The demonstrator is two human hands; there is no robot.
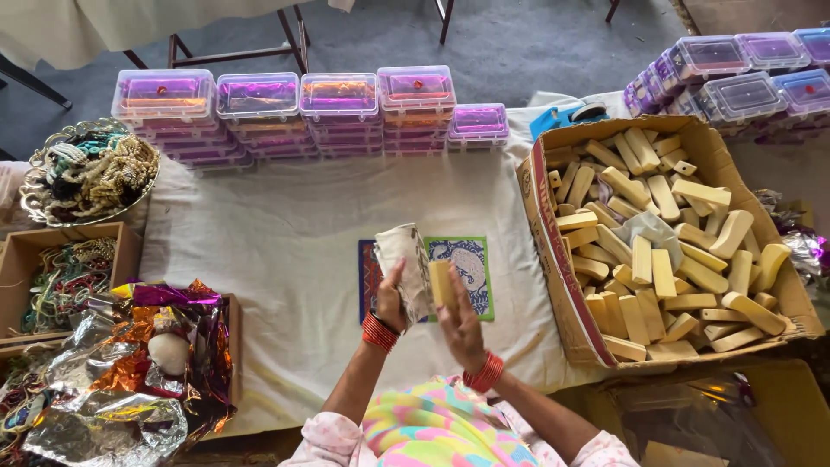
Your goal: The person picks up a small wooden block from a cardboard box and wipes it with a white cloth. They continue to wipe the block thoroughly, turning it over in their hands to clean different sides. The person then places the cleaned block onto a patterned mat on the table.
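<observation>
Above the cloth-covered tabletop [285,225], the right hand [458,324] presses a pale yellow bar [440,283], upright, against the cloth rag [406,268] pinched in the left hand [391,303]; the bar-filled cardboard box [553,285] sits at three o'clock.

One head-worn camera looks steeply down from above the person, close over the cloth-covered tabletop [285,251], facing forward toward the stacked plastic boxes [337,108] at its far edge.
</observation>
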